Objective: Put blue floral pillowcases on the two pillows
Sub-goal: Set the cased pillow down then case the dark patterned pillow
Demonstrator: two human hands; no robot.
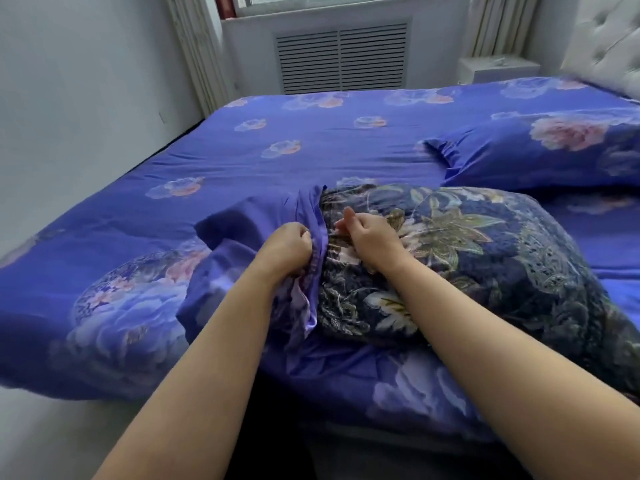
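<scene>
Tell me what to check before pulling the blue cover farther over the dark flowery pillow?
1. Left hand has a grip on the pillowcase edge: ok, fingers curled round bunched cloth.
2. Right hand steadies the dark pillow: ok, it rests on the near end.
3. Opening faces the pillow: ok.
4. Pillow corner inside the opening: cannot tell, folds hide it.
5. Other pillow covered: ok, it wears blue floral cloth.
6. Pillow lies fully on the bed: ok.

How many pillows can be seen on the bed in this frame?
2. One pillow with a dark floral print lies near the bed edge, under both hands; the other pillow, already in blue floral fabric, lies beyond it toward the headboard. None else shows.
</scene>
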